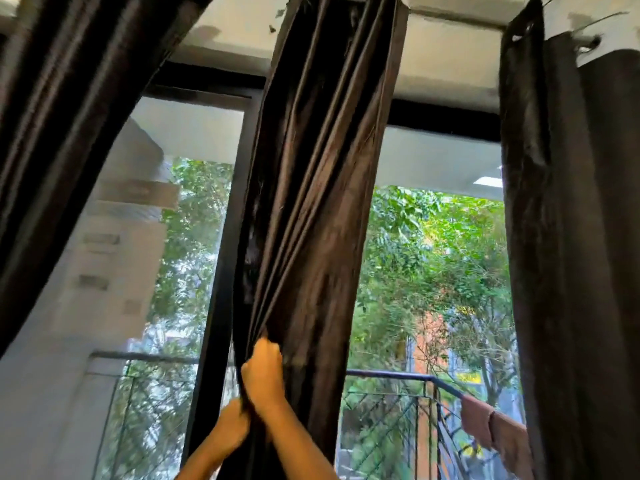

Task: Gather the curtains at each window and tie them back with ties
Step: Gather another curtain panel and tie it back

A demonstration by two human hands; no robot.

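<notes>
A dark brown curtain [311, 209] hangs bunched in the middle of the window, its folds pulled toward its left edge. My right hand [265, 372] grips the gathered left edge of this curtain, the higher of my two hands. Just below it, my left hand [230, 427] grips the same edge. A second dark curtain [59, 116] hangs at the upper left, swept aside. A third dark curtain [571, 254] hangs on the right. No tie is in view.
The black window frame [221, 271] stands behind the middle curtain. Outside are a balcony railing [391, 375] with wire mesh, reddish cloths [491, 427] draped over it, green trees and a pale building. The curtain rod [588, 43] shows at top right.
</notes>
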